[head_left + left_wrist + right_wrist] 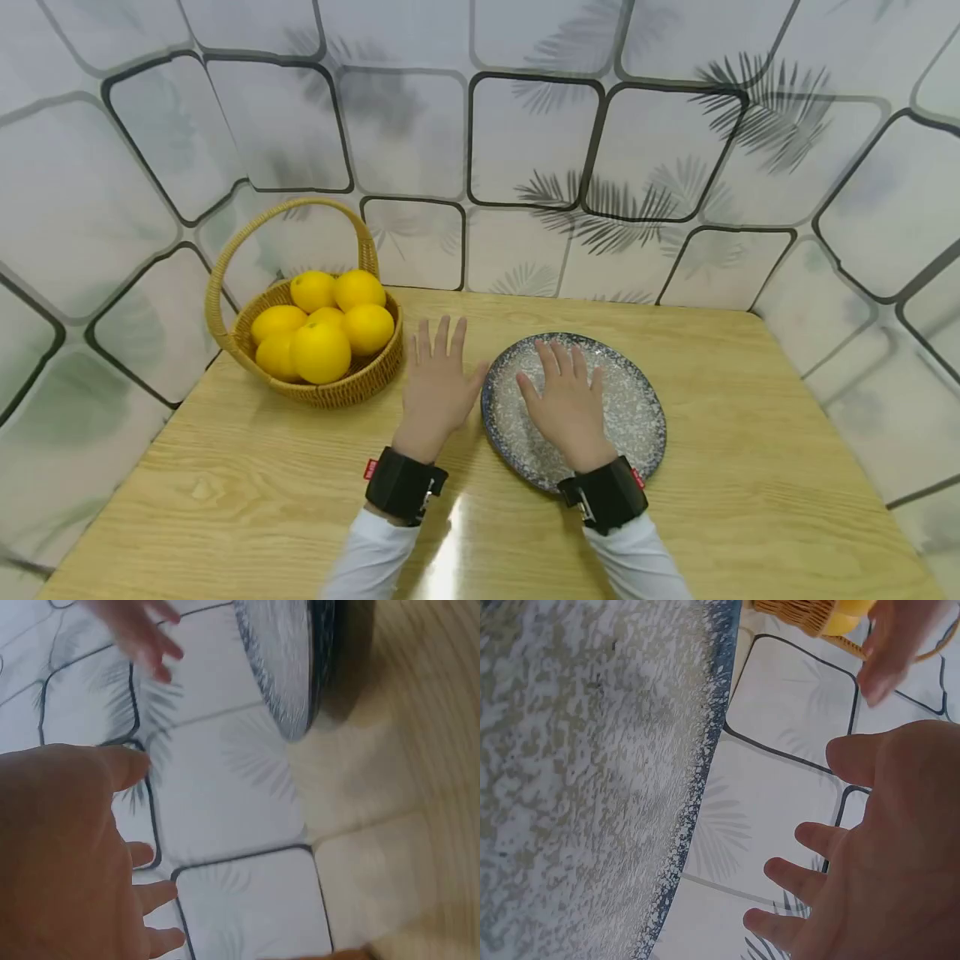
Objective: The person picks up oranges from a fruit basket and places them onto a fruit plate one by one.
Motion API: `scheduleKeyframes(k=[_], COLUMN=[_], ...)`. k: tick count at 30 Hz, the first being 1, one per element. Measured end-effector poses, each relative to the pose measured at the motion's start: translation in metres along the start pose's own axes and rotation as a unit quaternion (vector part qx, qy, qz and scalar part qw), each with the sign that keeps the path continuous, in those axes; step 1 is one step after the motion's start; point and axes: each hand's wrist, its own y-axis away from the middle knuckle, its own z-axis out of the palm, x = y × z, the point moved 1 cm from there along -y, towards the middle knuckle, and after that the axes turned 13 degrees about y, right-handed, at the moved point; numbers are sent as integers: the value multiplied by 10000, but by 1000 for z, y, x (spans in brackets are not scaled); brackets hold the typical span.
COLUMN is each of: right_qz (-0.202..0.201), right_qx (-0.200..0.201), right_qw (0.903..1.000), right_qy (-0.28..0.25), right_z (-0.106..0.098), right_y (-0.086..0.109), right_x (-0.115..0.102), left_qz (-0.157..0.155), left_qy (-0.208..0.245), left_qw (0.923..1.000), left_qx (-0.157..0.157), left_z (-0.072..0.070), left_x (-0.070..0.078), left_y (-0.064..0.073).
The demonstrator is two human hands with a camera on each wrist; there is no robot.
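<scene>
Fingers spread, my left hand (438,396) hovers between the basket and the plate and holds nothing. My right hand (567,408), also with straight fingers, is over the speckled grey plate (630,408) with its dark blue rim. In the right wrist view a gap shows between this hand and the plate (577,780). On the left stands a woven wicker basket (367,383) with a tall arched handle. Several yellow-orange round fruits, which look like oranges (322,352), are heaped in it. The left wrist view shows the plate's edge (300,675) beyond the left hand (67,847).
Everything stands on a light wood-grain table (750,467). Behind it and along both sides rises a pale wall covering (525,258) with dark rounded outlines and leaf prints. The basket's handle (258,221) arches well above the fruit.
</scene>
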Motion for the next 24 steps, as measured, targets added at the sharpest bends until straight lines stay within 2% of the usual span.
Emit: scheduleKeyframes(k=[7,10,13,15,18,21,24], right_qz=[-373,-471,-508,-517,-423,-271,-86], right_qx=[-258,-166,-148,-173,-258,-367,-568], right_qw=[9985,9983,9983,9983,9987,9989,9980], right_qy=[-321,-291,-247,-200,-131,-138,-261], right_z=[-6,-12,-17,-19,-21,-23,-27], right_y=[0,-2,-6,-8,-11,-15,-18], right_x=[10,16,22,27,37,49,66], left_qz=[138,204,140,41,-132,-209,-187], left_qy=[-34,-50,-154,-205,-157,3,109], left_qw=[9970,9923,9875,9873,9914,9937,9934], left_qx=[766,1219,1561,1576,1294,1098,1123], left_z=[-40,-62,-79,-84,-86,-86,-88], left_x=[-38,-55,-73,-85,-98,-106,-109], left_y=[12,14,20,25,33,36,35])
